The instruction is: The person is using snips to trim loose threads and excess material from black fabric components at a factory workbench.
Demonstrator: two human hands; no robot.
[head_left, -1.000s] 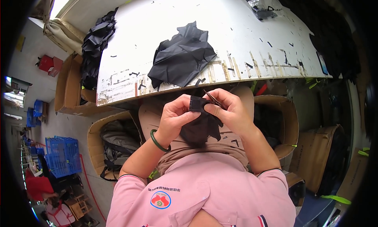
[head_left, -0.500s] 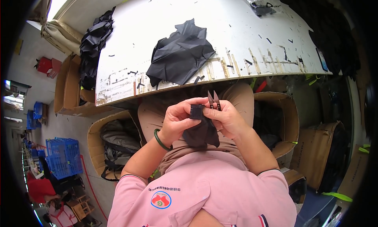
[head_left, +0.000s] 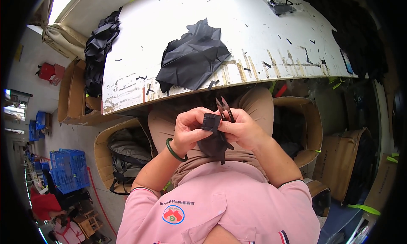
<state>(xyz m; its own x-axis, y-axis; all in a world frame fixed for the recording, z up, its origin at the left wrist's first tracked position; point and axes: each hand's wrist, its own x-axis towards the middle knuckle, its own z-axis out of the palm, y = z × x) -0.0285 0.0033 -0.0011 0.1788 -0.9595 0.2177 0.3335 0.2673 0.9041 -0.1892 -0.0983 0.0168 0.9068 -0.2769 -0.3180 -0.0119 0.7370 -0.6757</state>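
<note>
Above my lap, my left hand (head_left: 190, 129) pinches a small black fabric piece (head_left: 213, 145) by its folded, banded end. My right hand (head_left: 241, 128) holds a pair of thread snips (head_left: 223, 108), their two pointed blades spread and aimed away from me. Its thumb and fingers also touch the fabric's band from the right. The loose part of the cloth hangs down between both hands toward my shirt. A larger crumpled black cloth (head_left: 193, 57) lies on the white table beyond my hands.
Black scraps litter the white table (head_left: 140, 36), its front edge just past my knees. Black cloth (head_left: 101, 45) drapes over its left end. Cardboard boxes with dark goods stand left (head_left: 101, 138) and right (head_left: 311, 134) of my legs. A clear plastic bag (head_left: 280, 2) lies far right.
The snips have swung slightly left, their blades now spread wider. The fabric's band has tilted in my fingers and its hanging part has shifted.
</note>
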